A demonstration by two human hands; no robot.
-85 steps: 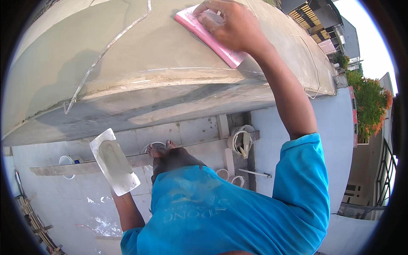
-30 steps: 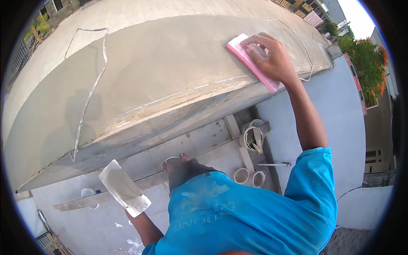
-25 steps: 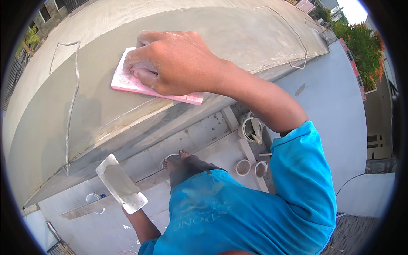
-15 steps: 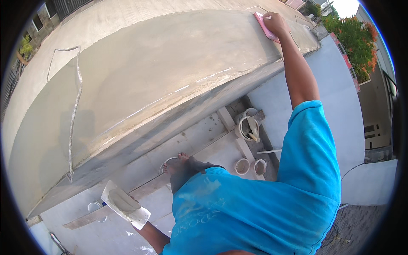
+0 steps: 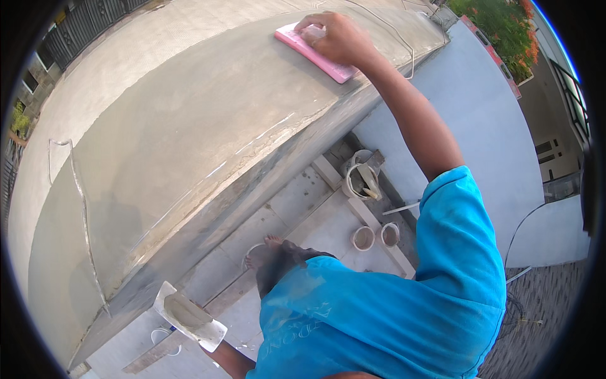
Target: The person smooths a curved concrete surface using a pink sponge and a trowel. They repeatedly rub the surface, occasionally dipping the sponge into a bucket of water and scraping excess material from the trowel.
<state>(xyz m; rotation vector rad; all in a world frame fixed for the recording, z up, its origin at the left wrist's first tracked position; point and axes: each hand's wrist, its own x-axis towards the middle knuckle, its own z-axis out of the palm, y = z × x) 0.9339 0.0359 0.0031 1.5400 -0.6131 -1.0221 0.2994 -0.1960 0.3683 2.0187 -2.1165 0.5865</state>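
My right hand has its fingers gripped over a pink rectangular pad with a pale top, which lies on the smooth grey cement band near its upper right part, by the edge. Low on the left, my left hand holds a white rectangular tray with grey mortar in it; its fingers are mostly hidden underneath. A bent pale rod or wire sticks out along the band's left part, and another lies near its right end.
Below the ledge are my feet, several buckets, a plank and a white pipe. A pale wall runs down the right, with a flowering bush beyond. Pale paving and a dark gate are at upper left.
My right hand and the pink pad have travelled back and forth along the band, most recently leftward from near its right end. The view has turned slightly; my left hand still holds the tray.
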